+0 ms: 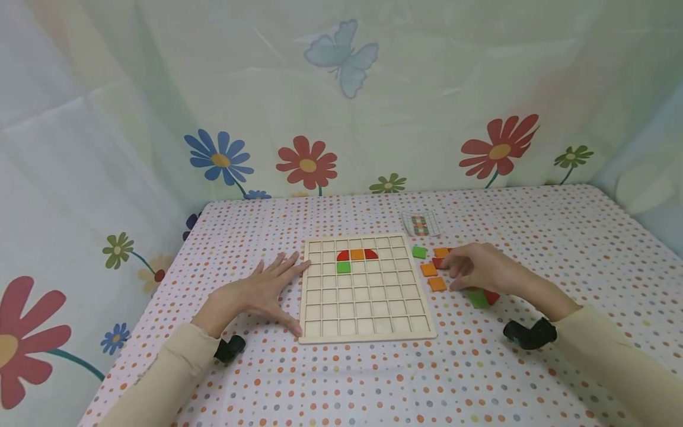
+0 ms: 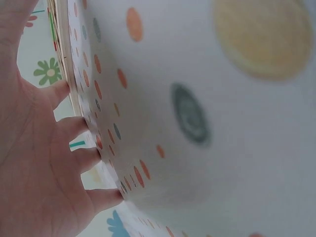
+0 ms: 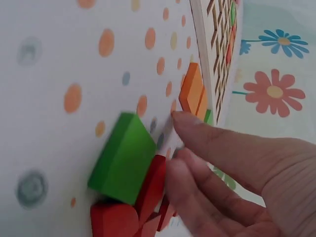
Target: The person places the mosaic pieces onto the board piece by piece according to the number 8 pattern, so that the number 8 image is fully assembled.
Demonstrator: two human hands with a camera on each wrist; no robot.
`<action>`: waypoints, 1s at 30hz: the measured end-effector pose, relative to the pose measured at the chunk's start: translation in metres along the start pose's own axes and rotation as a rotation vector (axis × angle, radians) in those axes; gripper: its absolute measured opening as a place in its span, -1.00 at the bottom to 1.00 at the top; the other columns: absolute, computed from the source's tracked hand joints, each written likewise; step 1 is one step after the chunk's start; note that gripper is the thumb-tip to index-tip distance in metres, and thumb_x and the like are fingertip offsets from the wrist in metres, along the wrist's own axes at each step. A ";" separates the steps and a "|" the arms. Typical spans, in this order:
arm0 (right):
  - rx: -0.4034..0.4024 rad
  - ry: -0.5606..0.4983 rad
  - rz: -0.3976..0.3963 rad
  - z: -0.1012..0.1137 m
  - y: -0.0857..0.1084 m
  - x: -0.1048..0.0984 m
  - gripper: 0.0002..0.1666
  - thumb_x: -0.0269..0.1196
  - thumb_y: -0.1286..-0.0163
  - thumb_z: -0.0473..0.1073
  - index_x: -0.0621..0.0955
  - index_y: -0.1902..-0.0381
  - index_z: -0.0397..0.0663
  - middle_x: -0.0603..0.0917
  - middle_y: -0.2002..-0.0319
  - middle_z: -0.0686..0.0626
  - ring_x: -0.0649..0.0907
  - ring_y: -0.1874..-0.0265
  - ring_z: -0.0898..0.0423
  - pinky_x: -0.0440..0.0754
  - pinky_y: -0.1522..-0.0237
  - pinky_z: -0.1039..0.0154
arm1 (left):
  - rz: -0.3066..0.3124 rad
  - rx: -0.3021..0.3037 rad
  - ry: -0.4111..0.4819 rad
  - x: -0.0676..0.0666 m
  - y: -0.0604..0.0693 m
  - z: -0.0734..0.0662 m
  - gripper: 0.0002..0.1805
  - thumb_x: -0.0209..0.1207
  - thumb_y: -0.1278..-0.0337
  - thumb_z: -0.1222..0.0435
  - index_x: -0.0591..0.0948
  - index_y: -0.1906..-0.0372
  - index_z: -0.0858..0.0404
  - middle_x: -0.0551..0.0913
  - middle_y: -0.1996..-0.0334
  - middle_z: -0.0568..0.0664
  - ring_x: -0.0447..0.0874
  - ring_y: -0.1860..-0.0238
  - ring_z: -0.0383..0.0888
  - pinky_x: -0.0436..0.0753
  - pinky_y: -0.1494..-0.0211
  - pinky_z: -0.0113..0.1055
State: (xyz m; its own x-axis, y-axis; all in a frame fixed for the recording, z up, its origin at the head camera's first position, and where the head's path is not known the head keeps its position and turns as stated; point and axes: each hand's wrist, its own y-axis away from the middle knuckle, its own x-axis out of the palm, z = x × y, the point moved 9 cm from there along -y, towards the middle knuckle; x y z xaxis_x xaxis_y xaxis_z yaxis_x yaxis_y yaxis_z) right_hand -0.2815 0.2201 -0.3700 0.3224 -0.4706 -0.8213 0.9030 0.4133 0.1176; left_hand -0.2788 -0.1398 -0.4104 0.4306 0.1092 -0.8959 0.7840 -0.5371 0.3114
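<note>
A wooden grid board (image 1: 368, 293) lies on the dotted cloth. In its upper rows are two red curved pieces (image 1: 343, 255) with an orange square (image 1: 357, 254) between them, and a green square (image 1: 344, 267) below the left one. My left hand (image 1: 261, 292) is spread at the board's left edge, thumb and a fingertip at the frame; its palm (image 2: 34, 148) shows in the left wrist view. Over the loose pieces right of the board, my right hand (image 1: 482, 270) has its fingers bent. Thumb and fingers (image 3: 222, 182) stand apart beside a green block (image 3: 126, 158), with no piece visible between them.
Loose orange squares (image 1: 437, 284), a green square (image 1: 419, 252) and red pieces (image 1: 491, 296) lie right of the board. Behind them is a small patterned card (image 1: 421, 224). A flowered cloth (image 1: 256, 89) hangs at the back of the table.
</note>
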 end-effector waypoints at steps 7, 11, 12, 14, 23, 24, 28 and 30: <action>0.015 0.062 0.011 -0.007 0.013 -0.011 -0.71 0.57 -0.19 -0.29 0.77 0.14 -0.23 0.75 0.25 0.03 0.66 0.29 0.10 0.75 0.25 0.18 | 0.012 0.005 0.007 0.000 0.000 -0.002 0.48 0.54 0.21 -0.34 -0.06 -0.73 0.06 -0.24 -0.72 0.14 -0.37 -0.69 0.24 -0.18 -0.61 0.38; -0.018 0.030 0.111 -0.005 0.020 -0.005 -0.65 0.63 -0.08 -0.30 0.78 0.15 -0.16 0.72 0.25 0.09 0.64 0.31 0.14 0.71 0.30 0.28 | 0.020 0.010 0.006 0.001 0.000 -0.001 0.48 0.53 0.20 -0.35 -0.09 -0.73 0.05 -0.26 -0.72 0.14 -0.41 -0.68 0.24 -0.22 -0.60 0.39; -0.021 0.024 0.132 -0.004 0.022 -0.003 -0.63 0.64 -0.06 -0.31 0.77 0.15 -0.15 0.72 0.25 0.10 0.64 0.31 0.14 0.69 0.32 0.30 | 0.021 0.010 0.009 0.001 0.000 -0.001 0.48 0.53 0.20 -0.35 -0.09 -0.73 0.05 -0.26 -0.72 0.14 -0.41 -0.68 0.24 -0.22 -0.60 0.39; -0.021 0.027 0.160 -0.004 0.025 0.001 -0.62 0.64 -0.03 -0.34 0.77 0.16 -0.13 0.71 0.26 0.11 0.63 0.32 0.15 0.68 0.31 0.31 | 0.022 0.011 0.019 0.000 0.000 -0.001 0.47 0.53 0.19 -0.34 -0.08 -0.73 0.05 -0.26 -0.72 0.13 -0.41 -0.69 0.23 -0.23 -0.61 0.38; 0.008 0.089 0.182 -0.004 0.025 0.008 -0.66 0.60 -0.04 -0.43 0.75 0.22 -0.14 0.73 0.30 0.12 0.66 0.34 0.17 0.71 0.25 0.26 | 0.044 0.013 0.049 -0.001 0.000 -0.001 0.40 0.50 0.10 -0.31 -0.05 -0.73 0.05 -0.27 -0.71 0.14 -0.42 -0.68 0.23 -0.28 -0.61 0.37; 0.002 0.091 0.182 -0.004 0.025 0.008 -0.66 0.60 -0.04 -0.43 0.75 0.22 -0.14 0.73 0.31 0.12 0.65 0.35 0.18 0.70 0.26 0.26 | 0.042 0.018 0.053 -0.002 0.000 -0.001 0.40 0.50 0.09 -0.30 -0.05 -0.73 0.07 -0.26 -0.71 0.16 -0.41 -0.68 0.25 -0.27 -0.60 0.38; -0.022 0.095 0.174 -0.001 0.025 0.007 -0.67 0.61 -0.02 -0.43 0.76 0.27 -0.08 0.71 0.32 0.15 0.63 0.37 0.21 0.68 0.29 0.30 | 0.029 0.028 0.054 -0.003 0.001 -0.002 0.39 0.52 0.09 -0.27 -0.03 -0.73 0.10 -0.25 -0.71 0.19 -0.39 -0.68 0.28 -0.26 -0.59 0.41; -0.038 0.102 0.167 0.000 0.026 0.006 -0.68 0.62 -0.01 -0.43 0.76 0.30 -0.05 0.69 0.33 0.16 0.62 0.38 0.21 0.67 0.30 0.30 | 0.021 0.030 0.052 -0.003 0.001 -0.002 0.39 0.52 0.09 -0.26 -0.03 -0.72 0.11 -0.24 -0.71 0.19 -0.39 -0.68 0.28 -0.25 -0.59 0.41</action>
State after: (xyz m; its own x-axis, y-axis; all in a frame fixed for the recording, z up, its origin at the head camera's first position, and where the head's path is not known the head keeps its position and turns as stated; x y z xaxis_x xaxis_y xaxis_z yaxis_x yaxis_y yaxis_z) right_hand -0.2563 0.2278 -0.3722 0.4343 -0.3122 -0.8449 0.8275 0.5088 0.2373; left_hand -0.2785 -0.1390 -0.4067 0.4701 0.1402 -0.8714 0.7608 -0.5648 0.3196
